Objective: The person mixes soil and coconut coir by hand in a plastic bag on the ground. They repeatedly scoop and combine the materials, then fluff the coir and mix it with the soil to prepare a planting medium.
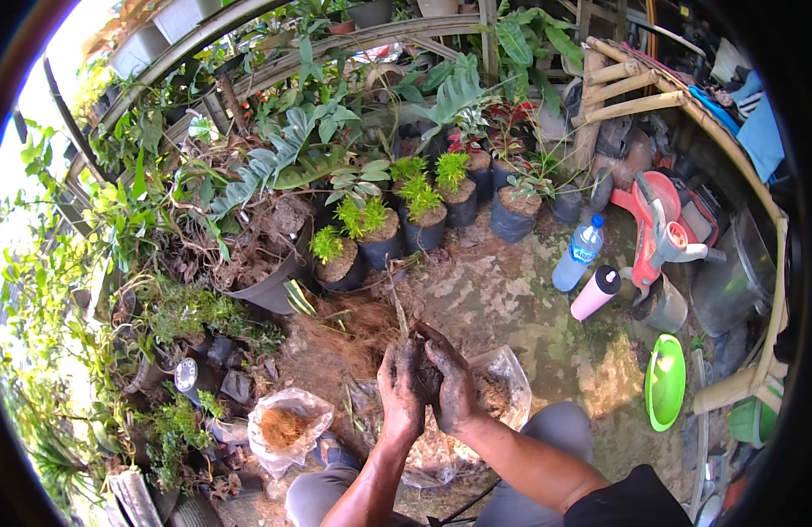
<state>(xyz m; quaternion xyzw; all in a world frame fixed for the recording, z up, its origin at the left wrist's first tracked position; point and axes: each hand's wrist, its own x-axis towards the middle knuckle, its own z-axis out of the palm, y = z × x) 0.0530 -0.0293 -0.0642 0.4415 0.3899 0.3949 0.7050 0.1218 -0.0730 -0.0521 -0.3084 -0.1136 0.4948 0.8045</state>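
Both hands are cupped together around a clump of dark soil (429,379), over a clear plastic bag. My left hand (400,385) presses its near side, fingers pointing away from me. My right hand (452,379), smeared with soil, closes on the other side. A bare plant stem (400,309) rises from between the fingertips; where it joins the clump is hidden. Below, the clear plastic bag (521,375) lies spread, with loose brown growing mix (495,395) in it. Brown coconut fibre (353,329) is heaped on the ground just beyond my hands.
Another plastic bag (300,402) holds orange-brown fibre at the left. Black polybags with small green plants (422,230) line the far side beside a large dark pot (274,290). To the right stand a water bottle (578,253), a pink tumbler (593,295) and a green basin (666,382).
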